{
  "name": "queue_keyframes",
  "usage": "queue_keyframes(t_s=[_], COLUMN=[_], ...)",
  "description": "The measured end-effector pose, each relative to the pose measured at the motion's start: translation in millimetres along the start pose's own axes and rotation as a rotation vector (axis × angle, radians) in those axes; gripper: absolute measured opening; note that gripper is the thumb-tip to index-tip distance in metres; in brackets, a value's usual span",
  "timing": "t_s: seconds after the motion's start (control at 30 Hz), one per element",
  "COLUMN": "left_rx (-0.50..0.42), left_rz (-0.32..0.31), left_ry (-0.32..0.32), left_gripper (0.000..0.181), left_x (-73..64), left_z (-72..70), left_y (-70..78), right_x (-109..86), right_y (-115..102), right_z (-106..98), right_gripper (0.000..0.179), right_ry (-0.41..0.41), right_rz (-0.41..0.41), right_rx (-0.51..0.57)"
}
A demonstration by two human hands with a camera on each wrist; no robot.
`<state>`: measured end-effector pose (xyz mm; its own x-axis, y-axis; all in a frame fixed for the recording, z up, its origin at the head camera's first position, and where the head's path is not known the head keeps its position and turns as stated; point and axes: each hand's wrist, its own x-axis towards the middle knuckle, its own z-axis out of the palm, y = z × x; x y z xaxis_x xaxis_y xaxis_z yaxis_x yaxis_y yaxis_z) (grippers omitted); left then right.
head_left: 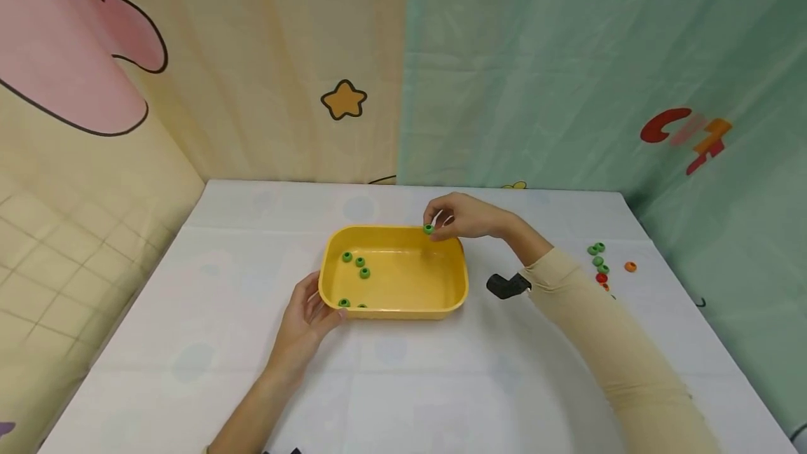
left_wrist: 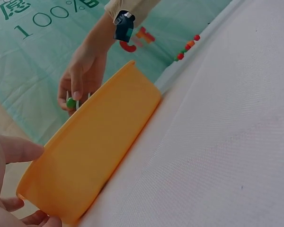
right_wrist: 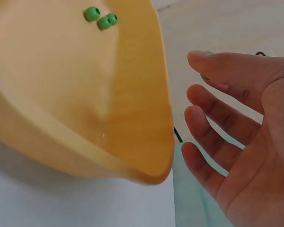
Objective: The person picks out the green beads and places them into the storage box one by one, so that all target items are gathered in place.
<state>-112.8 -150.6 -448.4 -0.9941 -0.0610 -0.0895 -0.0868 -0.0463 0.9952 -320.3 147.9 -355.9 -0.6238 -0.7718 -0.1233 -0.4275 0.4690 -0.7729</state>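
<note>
A yellow plastic tub (head_left: 410,279) with rounded corners sits on the white-covered table, and several green beads (head_left: 364,272) lie toward its left side. My left hand (head_left: 301,333) holds the tub by its near left corner, thumb at the rim and fingers along the outer wall. Over the far right corner, my right hand (head_left: 471,217) pinches a green bead (head_left: 429,228) between thumb and index finger. That bead (left_wrist: 71,102) shows above the rim in the left wrist view; in the right wrist view the thumb mostly hides it.
Loose green beads (head_left: 598,260), a red bead (head_left: 602,277) and an orange bead (head_left: 630,267) lie at the table's right, some partly behind the right sleeve (head_left: 605,335). A black wrist device (head_left: 504,286) sits by the right forearm. Printed curtains (head_left: 284,40) hang behind the table.
</note>
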Motion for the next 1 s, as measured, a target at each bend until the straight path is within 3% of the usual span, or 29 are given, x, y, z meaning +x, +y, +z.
queue_keyframes(t_s=[0.6,1.0], left_rx=[0.002,0.012], left_rz=[-0.006,-0.008], left_ry=[-0.010,-0.006], left_gripper=[0.079,0.079], left_x=[-0.2,0.3], left_z=[-0.6,0.1], left_y=[1.1,0.4], right_x=[41.2,42.5], right_y=[-20,-23], right_z=[18,19], right_gripper=[0.017,0.022], right_ry=[-0.055,-0.060], right_rz=[-0.093,-0.075], right_rx=[-0.042,-0.040])
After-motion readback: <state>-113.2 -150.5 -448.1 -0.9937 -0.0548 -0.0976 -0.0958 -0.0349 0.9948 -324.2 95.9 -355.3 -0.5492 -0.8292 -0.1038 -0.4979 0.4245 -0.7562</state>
